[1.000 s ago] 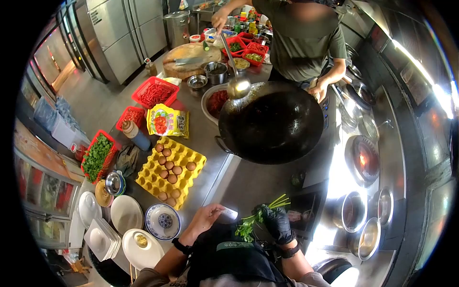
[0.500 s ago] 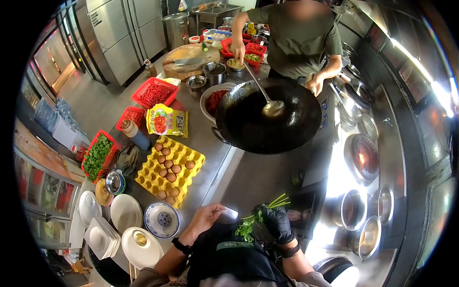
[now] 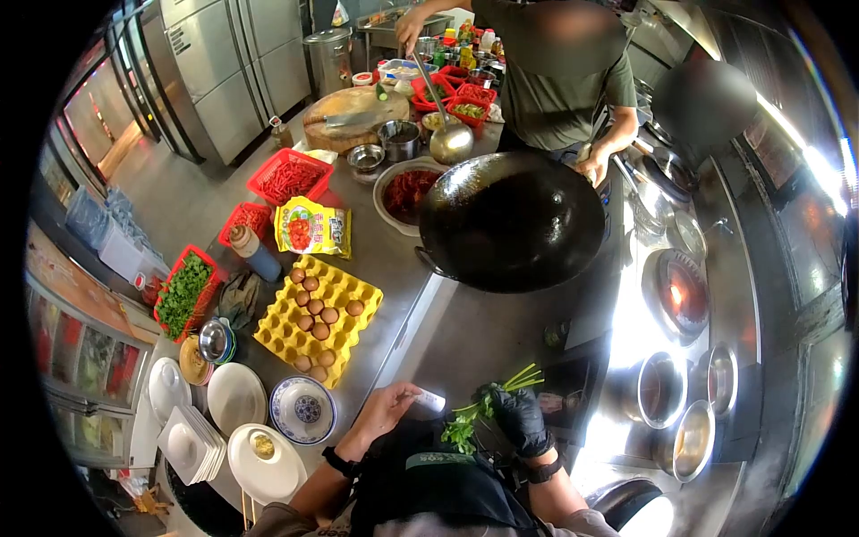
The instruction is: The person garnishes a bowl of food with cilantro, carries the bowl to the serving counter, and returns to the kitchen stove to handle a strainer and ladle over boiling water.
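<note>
My bare left hand (image 3: 385, 410) pinches a small white paper slip (image 3: 430, 400) with some print on it, low over the counter's front edge. To its right, my right hand (image 3: 519, 419) wears a black glove and is closed round a bunch of leafy green herbs (image 3: 460, 430), which looks like coriander. The stalks stick out above the glove and the leaves hang to the left, before my dark apron (image 3: 447, 492). Beyond my hands, a co-worker in a green shirt (image 3: 559, 89) tilts a big black wok (image 3: 514, 228) and raises a ladle (image 3: 452, 141).
At left are a yellow egg tray (image 3: 284, 329), a blue-patterned bowl (image 3: 303, 411), white plates (image 3: 236, 394) and a red basket of greens (image 3: 215, 285). Farther back lies a cleaver on a round chopping block (image 3: 344, 134). Metal pots (image 3: 660, 391) line the right side.
The co-worker has lifted the ladle out of the wok, up and to the left, over the bowl of red food. The wok has shifted slightly right. My hands have hardly moved.
</note>
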Demonstrator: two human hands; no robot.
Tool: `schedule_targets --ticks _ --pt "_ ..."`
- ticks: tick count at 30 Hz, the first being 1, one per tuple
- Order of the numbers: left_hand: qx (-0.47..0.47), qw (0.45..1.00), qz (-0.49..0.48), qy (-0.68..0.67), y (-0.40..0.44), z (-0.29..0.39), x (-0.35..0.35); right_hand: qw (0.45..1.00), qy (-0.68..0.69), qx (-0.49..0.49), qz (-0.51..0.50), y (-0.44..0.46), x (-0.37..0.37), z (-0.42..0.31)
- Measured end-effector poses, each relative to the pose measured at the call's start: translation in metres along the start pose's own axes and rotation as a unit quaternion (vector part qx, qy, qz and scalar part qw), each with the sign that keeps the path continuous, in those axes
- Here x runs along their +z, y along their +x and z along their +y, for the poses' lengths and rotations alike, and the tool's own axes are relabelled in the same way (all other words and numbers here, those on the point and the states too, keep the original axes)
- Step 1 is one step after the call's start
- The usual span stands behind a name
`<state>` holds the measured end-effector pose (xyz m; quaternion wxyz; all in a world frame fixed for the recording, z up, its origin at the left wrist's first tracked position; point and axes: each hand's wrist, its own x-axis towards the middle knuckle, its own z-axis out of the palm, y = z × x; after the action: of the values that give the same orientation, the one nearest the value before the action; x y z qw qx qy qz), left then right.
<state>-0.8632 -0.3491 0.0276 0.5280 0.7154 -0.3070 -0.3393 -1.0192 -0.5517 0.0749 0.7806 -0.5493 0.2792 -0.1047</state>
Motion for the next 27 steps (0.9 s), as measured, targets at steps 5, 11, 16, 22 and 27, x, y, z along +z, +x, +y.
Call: schedule_targets --ticks 5,11,16,22,27 --pt "0.006 1.000 0.005 0.016 -0.004 0.003 0.000 1.000 0.021 -0.007 -0.007 -0.005 0.004 -0.003" --pt "0.027 0.999 0.030 0.007 -0.006 -0.020 -0.006 1.000 -0.019 0.002 -0.013 0.004 0.013 -0.010" --pt "0.012 0.998 0.056 0.016 0.000 -0.048 -0.022 0.989 -0.145 -0.026 0.009 0.039 0.021 -0.018" --pt "-0.007 0.996 0.075 -0.047 0.021 -0.034 -0.041 0.983 -0.119 -0.132 0.047 0.104 0.024 -0.057" --pt "-0.002 0.990 0.137 0.033 0.071 -0.022 -0.038 0.970 -0.150 -0.183 0.052 0.184 0.021 -0.108"
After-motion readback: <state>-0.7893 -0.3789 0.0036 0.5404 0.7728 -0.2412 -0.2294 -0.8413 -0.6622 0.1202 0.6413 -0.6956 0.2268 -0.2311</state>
